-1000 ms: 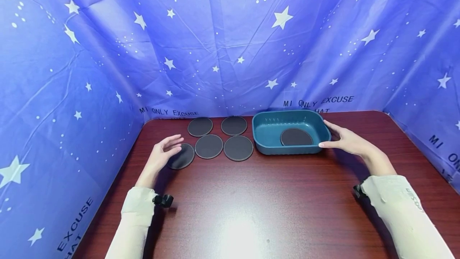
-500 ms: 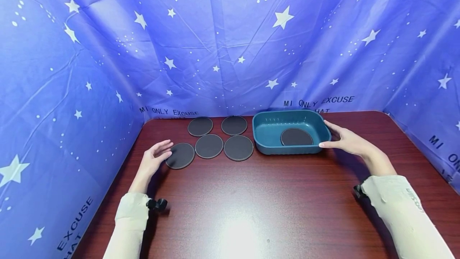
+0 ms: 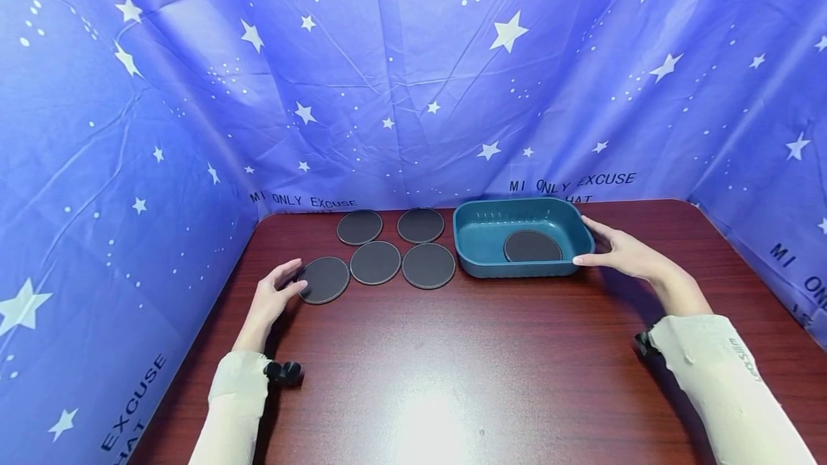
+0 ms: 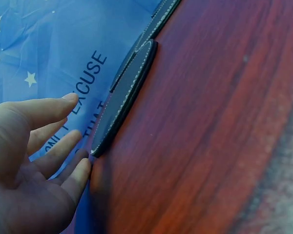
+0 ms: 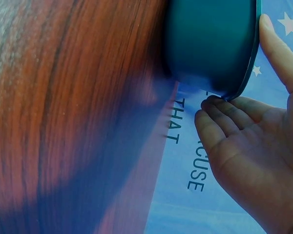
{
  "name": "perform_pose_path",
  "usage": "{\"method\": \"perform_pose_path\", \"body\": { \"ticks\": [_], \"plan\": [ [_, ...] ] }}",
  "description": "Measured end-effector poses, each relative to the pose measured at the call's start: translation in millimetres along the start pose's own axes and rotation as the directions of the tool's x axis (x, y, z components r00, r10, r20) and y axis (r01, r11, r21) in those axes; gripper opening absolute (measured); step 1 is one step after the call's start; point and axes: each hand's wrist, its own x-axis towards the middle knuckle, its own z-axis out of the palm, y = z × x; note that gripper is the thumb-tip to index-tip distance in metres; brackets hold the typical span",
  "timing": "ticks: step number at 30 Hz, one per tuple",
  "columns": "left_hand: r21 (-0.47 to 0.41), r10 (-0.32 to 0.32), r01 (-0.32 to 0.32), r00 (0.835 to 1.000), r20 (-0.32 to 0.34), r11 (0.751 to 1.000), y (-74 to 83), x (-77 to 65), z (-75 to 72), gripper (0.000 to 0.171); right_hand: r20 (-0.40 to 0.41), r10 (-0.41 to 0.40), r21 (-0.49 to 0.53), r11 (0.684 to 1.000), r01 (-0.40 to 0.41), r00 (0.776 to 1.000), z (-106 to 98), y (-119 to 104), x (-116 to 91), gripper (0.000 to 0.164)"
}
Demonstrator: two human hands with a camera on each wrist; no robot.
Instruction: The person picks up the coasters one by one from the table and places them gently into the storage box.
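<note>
Several round black coasters with pale stitched edges lie flat on the table in two rows. My left hand (image 3: 271,300) is at the left edge of the leftmost coaster (image 3: 324,280), thumb and fingers spread. In the left wrist view, a fingertip meets or nearly meets the rim of that coaster (image 4: 122,105). A teal plastic basin (image 3: 530,270) stands to the right of the rows, with one black coaster (image 3: 533,246) inside. My right hand (image 3: 623,253) holds the basin's right end, thumb at the front corner rim, fingers against the outer wall (image 5: 215,44).
A dark red wood-grain table (image 3: 452,350) carries everything, with a bright glare near its front middle. Blue star-printed cloth (image 3: 400,77) hangs close behind the table's back edge and along both sides.
My left hand has drawn back leftward from over the leftmost coaster and come down to its left edge. The right hand, basin and coasters stay in place.
</note>
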Motion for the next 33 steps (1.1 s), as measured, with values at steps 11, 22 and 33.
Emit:
{"method": "perform_pose_path", "body": {
  "ticks": [11,22,33],
  "plan": [
    [0.17,-0.036,0.012,0.99,0.139,0.985,0.2,-1.0,4.3,0.081,-0.002,0.004,-0.022,1.0,-0.004,1.0,-1.5,2.4,-0.9,0.099],
    [0.484,0.002,-0.094,0.982,0.188,0.87,11.7,0.7,15.6,0.095,0.01,0.011,-0.029,1.0,-0.011,1.0,0.3,2.4,0.9,0.098],
    [0.345,-0.055,0.025,0.996,0.075,0.938,16.2,5.4,12.6,0.103,0.024,0.022,-0.003,1.0,-0.022,0.999,-2.1,0.8,3.9,0.099]
  ]
}}
